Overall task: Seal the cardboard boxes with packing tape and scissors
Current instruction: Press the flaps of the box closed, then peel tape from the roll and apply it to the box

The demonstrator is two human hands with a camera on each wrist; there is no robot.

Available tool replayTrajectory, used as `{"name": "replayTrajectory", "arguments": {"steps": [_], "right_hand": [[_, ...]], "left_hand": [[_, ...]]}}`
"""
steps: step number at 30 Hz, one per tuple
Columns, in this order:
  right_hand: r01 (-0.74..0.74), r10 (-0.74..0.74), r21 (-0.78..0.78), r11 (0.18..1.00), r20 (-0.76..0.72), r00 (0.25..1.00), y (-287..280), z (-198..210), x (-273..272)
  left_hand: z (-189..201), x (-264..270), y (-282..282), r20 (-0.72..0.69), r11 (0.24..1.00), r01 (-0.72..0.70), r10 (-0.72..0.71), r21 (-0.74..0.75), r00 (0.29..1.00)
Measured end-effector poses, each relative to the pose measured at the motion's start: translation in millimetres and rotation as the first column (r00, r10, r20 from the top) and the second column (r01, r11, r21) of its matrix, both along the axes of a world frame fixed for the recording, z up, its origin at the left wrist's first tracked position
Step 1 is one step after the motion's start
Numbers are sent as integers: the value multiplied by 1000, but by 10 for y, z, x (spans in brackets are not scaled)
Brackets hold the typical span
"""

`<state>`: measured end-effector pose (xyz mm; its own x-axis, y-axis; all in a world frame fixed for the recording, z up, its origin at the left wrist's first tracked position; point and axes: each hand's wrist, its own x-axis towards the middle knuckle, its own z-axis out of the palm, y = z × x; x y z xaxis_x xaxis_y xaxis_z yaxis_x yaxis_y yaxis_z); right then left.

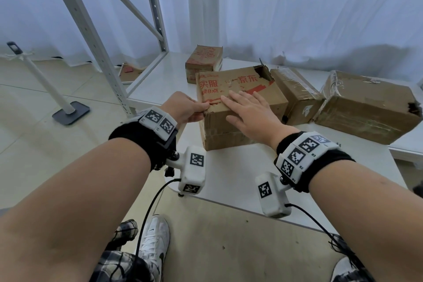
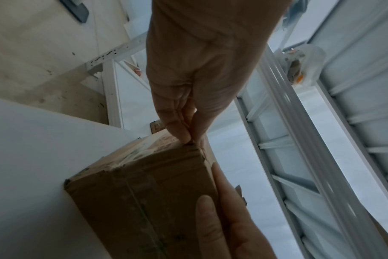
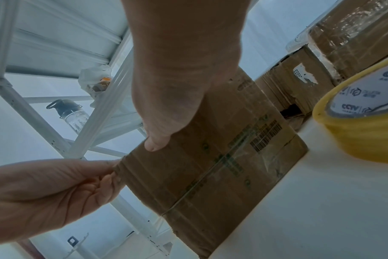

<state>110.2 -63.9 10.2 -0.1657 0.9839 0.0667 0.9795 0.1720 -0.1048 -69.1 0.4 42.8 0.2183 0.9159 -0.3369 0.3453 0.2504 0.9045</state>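
A worn cardboard box (image 1: pixel 242 89) with red print stands on the white table (image 1: pixel 229 181), its top flaps down. My left hand (image 1: pixel 204 109) pinches the box's near-left top corner between thumb and forefinger, seen close in the left wrist view (image 2: pixel 192 140). My right hand (image 1: pixel 226 109) lies flat on the box top with straight fingers, the thumb (image 3: pixel 154 145) pressed on the front face. A yellow roll of packing tape (image 3: pixel 361 122) lies on the table to the right of the box, seen only in the right wrist view. No scissors are in view.
Behind the box sits a small printed box (image 1: pixel 203 62); to its right are a taped box (image 1: pixel 295 91) and a large taped box (image 1: pixel 366 110). A white metal rack (image 1: pixel 91 36) rises at the left. A stand with a flat base (image 1: pixel 71 112) is on the floor.
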Motion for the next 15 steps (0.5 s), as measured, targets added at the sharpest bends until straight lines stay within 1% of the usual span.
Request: {"name": "replayTrajectory", "arguments": {"steps": [2,4,5,7,8,9,11,13,15], "right_hand": [[-14,15,-27,1000,26,1000,-1,-5,17],[-32,32,-41,999,-9,999,-18,23,37],[-45,43,-24,999,-80,996,-38,49,47],[-27,46,70,997,-294,955,-95,106,91],[9,39,127,992,-370,928,-132,134,134],[45,27,169,985,-400,916,-166,159,185],[81,1,202,976,-379,925,-236,192,303],[94,-14,207,974,-357,934,-334,207,429],[119,-46,190,975,-349,936,-460,206,561]], "left_hand": [[-21,-1,0,-12,1000,11,-11,16,1000],[-31,-10,-7,0,999,7,-7,32,1000],[-29,-14,-12,-10,998,4,-3,69,1000],[-9,-8,-26,-85,977,17,2,213,996],[23,3,-46,-121,953,34,3,302,993],[62,24,-73,-144,921,59,-3,384,990],[132,85,-139,-175,853,146,-66,501,982],[166,202,-227,-244,787,274,-161,553,956],[166,366,-325,-312,730,385,-243,565,918]]}}
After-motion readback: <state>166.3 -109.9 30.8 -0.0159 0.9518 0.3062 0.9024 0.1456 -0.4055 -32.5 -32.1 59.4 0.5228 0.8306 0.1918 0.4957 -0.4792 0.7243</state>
